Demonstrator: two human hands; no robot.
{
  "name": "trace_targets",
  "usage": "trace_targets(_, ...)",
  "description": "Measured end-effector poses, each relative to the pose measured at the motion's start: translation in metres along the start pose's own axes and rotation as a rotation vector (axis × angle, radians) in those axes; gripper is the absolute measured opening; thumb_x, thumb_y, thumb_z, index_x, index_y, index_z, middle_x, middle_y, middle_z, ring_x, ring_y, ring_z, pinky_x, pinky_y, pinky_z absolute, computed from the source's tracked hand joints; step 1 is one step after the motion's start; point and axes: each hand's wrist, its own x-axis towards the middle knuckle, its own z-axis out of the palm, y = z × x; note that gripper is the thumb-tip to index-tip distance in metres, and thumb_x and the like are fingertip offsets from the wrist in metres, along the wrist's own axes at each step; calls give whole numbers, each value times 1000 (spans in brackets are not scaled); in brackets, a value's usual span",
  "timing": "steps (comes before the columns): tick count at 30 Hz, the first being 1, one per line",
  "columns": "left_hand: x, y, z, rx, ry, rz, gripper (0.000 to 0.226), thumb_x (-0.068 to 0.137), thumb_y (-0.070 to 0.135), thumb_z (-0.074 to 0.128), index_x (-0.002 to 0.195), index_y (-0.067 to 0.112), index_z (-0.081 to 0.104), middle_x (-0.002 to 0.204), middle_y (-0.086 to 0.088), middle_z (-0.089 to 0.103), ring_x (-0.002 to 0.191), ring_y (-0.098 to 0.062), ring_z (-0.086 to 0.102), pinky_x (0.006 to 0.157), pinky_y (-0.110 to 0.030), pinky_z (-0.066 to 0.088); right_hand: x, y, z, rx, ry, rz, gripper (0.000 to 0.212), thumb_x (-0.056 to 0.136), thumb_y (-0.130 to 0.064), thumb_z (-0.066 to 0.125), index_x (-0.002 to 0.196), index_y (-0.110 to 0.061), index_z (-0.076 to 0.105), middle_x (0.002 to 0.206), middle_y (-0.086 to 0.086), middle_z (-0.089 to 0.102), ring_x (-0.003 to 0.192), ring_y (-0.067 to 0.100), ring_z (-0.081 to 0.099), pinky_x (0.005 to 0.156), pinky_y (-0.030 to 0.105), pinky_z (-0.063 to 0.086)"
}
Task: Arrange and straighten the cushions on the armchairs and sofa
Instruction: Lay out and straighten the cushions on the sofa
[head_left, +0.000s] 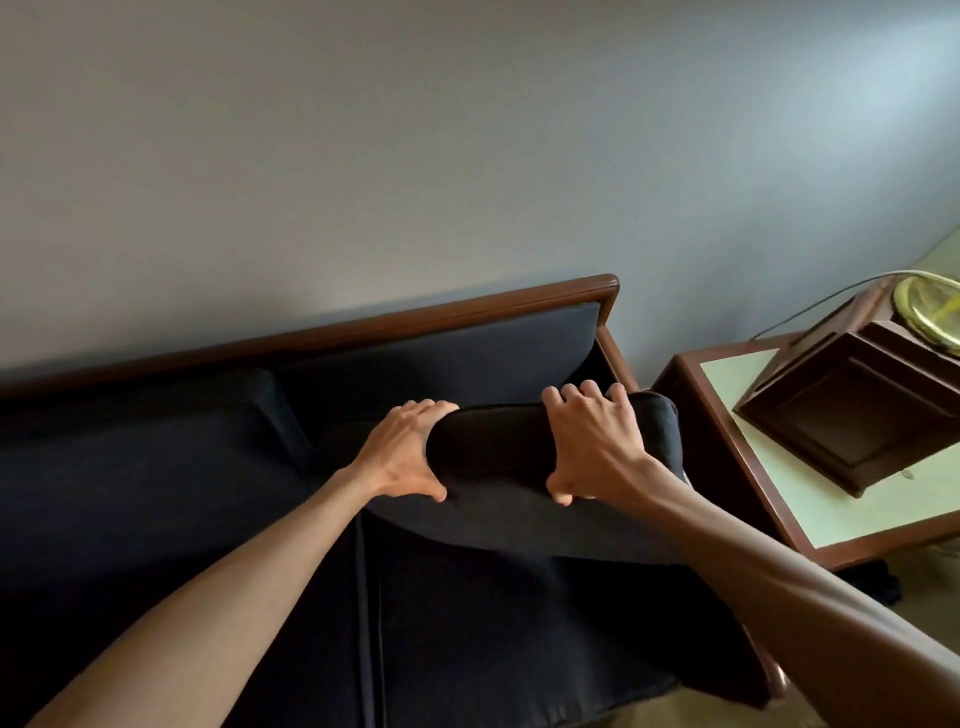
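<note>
Both hands on one dark cushion at the sofa's right end — job partway, as I judge it.

My left hand's fingers (431, 408) curl over the top edge of the cushion (498, 452) with the thumb clamped on its near face, and my right hand (592, 441) grips the same way further right, fingers hooked over the top, thumb pressing the front. The cushion sits tilted, held up off the seat, near the wooden arm of the sofa (467, 317) and not yet against the backrest. To the left another back cushion (150, 415) leans in place and looks fairly straight — that one I'd count as done. No armchairs are in view, so I can't say how they stand. A side table (727, 467) stands just beside the sofa.
</note>
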Motion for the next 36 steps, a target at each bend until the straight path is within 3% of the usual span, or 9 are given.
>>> trace_targets(6,10,2,5,174,25,-17,118,40,57,85,143,27,35,128,7,54,113,-16,50,103,-36,38,20,37,43,101,-8,-70,110,38,-53,80,135,-22,40,128,-5,53,116,22,49,97,42,38)
trace_targets(11,4,6,63,154,-12,-25,107,46,63,75,141,34,36,134,14,50,116,-12,46,101,-36,33,25,49,124,124,-101,-86,103,46,-42,77,138,-24,35,133,-6,48,122,22,48,102,44,36)
trace_targets(15,0,-17,73,202,66,-47,119,47,78,62,150,33,21,146,8,39,132,-16,38,113,-44,23,40,62,139,53,-89,-98,116,45,-52,78,145,-19,28,140,1,42,130,27,43,110,57,28)
trace_targets(18,-6,-36,72,322,13,-95,134,40,74,72,152,26,17,143,-2,40,131,-23,41,113,-51,27,50,53,145,-31,-113,-117,139,38,-61,81,153,-17,17,145,8,37,135,32,37,110,69,18)
trace_targets(21,7,-35,65,356,1,-123,118,45,57,82,144,20,29,133,0,49,121,-21,49,105,-47,33,60,49,145,-18,-87,-140,124,43,-56,81,148,-19,28,132,3,47,124,28,47,106,63,30)
trace_targets(25,29,-35,45,351,39,-130,113,47,56,81,142,21,33,131,1,52,119,-19,50,102,-46,35,91,69,125,-8,-8,-168,112,48,-54,78,144,-21,31,127,0,50,119,25,49,98,55,38)
trace_targets(30,53,-46,34,343,29,-195,112,48,54,80,144,22,33,132,2,52,121,-20,48,101,-47,36,135,73,113,-36,-43,-216,114,51,-52,81,145,-22,26,131,1,46,123,25,46,100,60,37)
trace_targets(36,67,-59,40,325,-1,-240,111,47,54,79,144,26,32,132,4,53,121,-19,48,97,-44,36,162,71,122,15,-94,-230,114,56,-44,84,149,-22,21,136,2,43,130,27,41,109,70,25)
